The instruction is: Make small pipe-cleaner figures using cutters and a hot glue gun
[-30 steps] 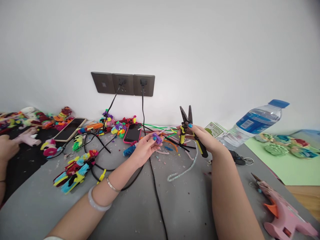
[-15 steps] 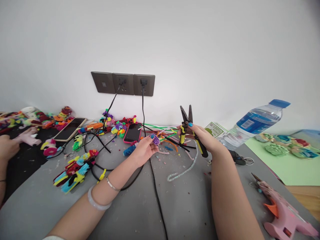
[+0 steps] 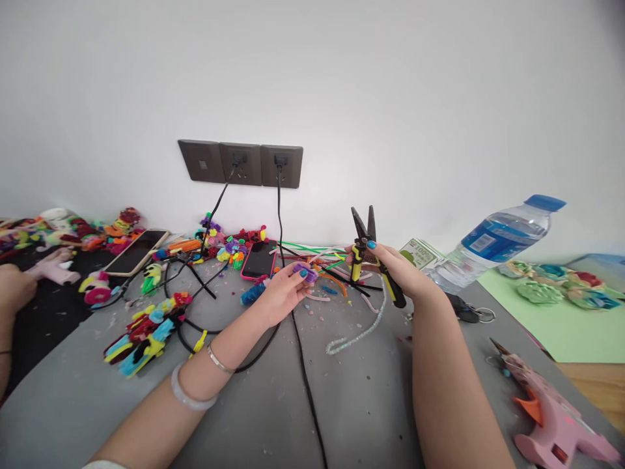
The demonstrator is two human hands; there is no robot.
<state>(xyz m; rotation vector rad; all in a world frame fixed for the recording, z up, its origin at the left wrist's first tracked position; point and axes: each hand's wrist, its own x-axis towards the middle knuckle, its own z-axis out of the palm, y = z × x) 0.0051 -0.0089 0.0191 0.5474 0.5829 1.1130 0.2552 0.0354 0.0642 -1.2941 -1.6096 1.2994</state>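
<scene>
My left hand (image 3: pixel 283 291) pinches a small purple pipe-cleaner piece (image 3: pixel 303 271) between thumb and fingertips, just above the grey table (image 3: pixel 273 404). My right hand (image 3: pixel 395 270) is wrapped round the yellow-and-black handles of a pair of pliers (image 3: pixel 367 244), whose jaws point up and stand slightly apart. The two hands are a short way apart, with loose coloured pipe cleaners (image 3: pixel 332 277) lying on the table between and behind them. A silvery beaded strand (image 3: pixel 359 329) lies below my right hand.
Black cables (image 3: pixel 293 312) run from wall sockets (image 3: pixel 239 163) across the table. Two phones (image 3: pixel 258 259) (image 3: pixel 137 252), colourful craft pieces (image 3: pixel 146 332), a tilted water bottle (image 3: pixel 493 244), a pink glue gun (image 3: pixel 556 417) and a green sheet (image 3: pixel 561 319) lie around. Another person's hand (image 3: pixel 14 286) is at the left edge.
My left hand has turned the purple piece in its fingertips, drawing it slightly left and back. My right hand and the pliers have stayed still.
</scene>
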